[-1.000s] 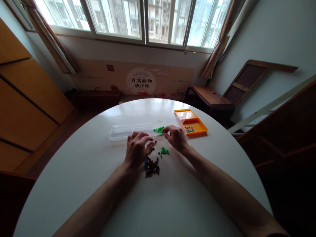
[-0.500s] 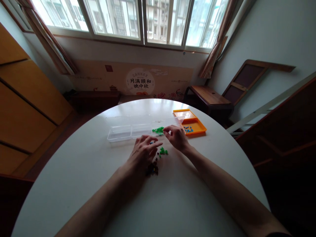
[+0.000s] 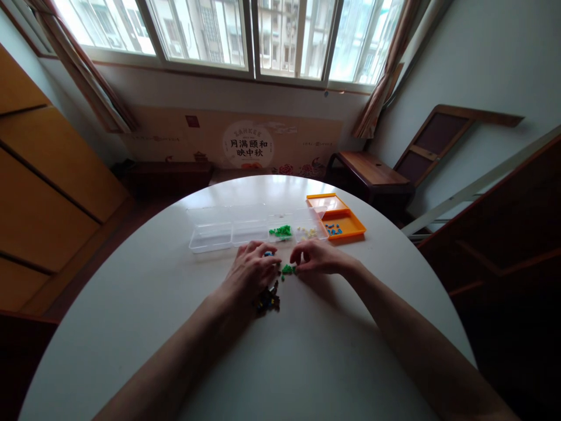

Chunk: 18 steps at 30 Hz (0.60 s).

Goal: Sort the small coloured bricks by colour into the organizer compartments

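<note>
A person's right hand [image 3: 318, 256] curls its fingers at a small heap of loose green pieces [image 3: 287, 270] on a white round table [image 3: 131, 304], while the left hand [image 3: 252, 270] arches just beside it; whether either grasps anything cannot be told. A dark brown pile [image 3: 268, 300] lies nearer the person, and beyond sit a clear case [image 3: 210, 235] holding green bits [image 3: 281, 232] and an orange tray [image 3: 352, 223] with blue pieces [image 3: 333, 230]

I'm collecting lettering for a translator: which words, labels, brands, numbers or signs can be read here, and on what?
"月满颐和": wall banner, upper line in its pale circle.
"映中秋": same circle, line below.
Arched lettering above these: too blurred.
Small lettering at the banner's left and right: too small.
Clear box, orange tray: none readable.
</note>
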Available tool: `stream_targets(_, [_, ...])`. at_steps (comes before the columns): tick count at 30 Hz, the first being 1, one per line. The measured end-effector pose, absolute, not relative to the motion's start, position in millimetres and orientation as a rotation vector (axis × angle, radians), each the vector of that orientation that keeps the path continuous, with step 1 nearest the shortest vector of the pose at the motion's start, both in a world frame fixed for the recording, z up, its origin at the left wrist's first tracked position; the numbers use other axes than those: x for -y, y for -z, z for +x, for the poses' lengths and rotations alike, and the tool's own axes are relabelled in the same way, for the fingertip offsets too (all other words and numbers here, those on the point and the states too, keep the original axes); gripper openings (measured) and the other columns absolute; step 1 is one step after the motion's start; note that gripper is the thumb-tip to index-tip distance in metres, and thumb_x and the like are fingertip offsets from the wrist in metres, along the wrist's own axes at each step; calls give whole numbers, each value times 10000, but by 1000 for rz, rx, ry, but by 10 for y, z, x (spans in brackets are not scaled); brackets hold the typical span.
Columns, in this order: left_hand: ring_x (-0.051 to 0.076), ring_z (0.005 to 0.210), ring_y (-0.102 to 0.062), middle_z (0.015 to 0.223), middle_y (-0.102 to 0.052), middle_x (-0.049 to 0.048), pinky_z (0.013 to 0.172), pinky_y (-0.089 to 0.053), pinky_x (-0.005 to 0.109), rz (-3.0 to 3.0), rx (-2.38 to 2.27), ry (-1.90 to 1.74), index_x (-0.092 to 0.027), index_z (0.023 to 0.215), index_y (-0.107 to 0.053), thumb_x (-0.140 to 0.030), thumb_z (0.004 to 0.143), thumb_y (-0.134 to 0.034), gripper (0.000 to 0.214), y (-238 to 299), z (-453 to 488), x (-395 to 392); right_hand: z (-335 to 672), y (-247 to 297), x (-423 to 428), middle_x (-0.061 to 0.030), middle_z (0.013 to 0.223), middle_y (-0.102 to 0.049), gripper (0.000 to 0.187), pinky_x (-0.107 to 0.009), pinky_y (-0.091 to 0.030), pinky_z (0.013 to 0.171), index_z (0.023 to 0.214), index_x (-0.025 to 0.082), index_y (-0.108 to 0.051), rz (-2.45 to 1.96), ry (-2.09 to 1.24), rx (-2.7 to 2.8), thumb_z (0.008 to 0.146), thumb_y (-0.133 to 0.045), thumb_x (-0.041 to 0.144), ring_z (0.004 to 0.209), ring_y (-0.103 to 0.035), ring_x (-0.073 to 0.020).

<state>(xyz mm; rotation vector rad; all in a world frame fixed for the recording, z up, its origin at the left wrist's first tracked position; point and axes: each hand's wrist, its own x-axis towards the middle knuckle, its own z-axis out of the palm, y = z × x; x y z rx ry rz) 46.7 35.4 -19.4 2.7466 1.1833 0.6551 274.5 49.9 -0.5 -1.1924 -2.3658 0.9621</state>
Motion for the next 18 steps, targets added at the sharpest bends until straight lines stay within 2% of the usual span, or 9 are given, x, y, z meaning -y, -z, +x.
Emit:
stream_targets(11, [225, 998, -527, 1014, -698, -3, 874, -350, 396, 2723, -1235, -758, -270, 804, -715, -203, 817, -661, 87, 212, 497, -381, 2643, 24, -456, 31, 657, -632, 107, -196, -354, 574, 845, 177, -747, -1122, -909, 2403, 750, -698, 169, 594, -518, -76])
stream_targets(18, [224, 982, -520, 967, -698, 10, 862, -332, 396, 2720, -1187, -736, -233, 775, -674, -240, 873, -602, 122, 172, 495, -363, 2646, 79, -484, 21, 663, -638, 108, -201, -376, 576, 842, 163, -735, -1164, -955, 2252, 763, -702, 230, 584, -519, -76])
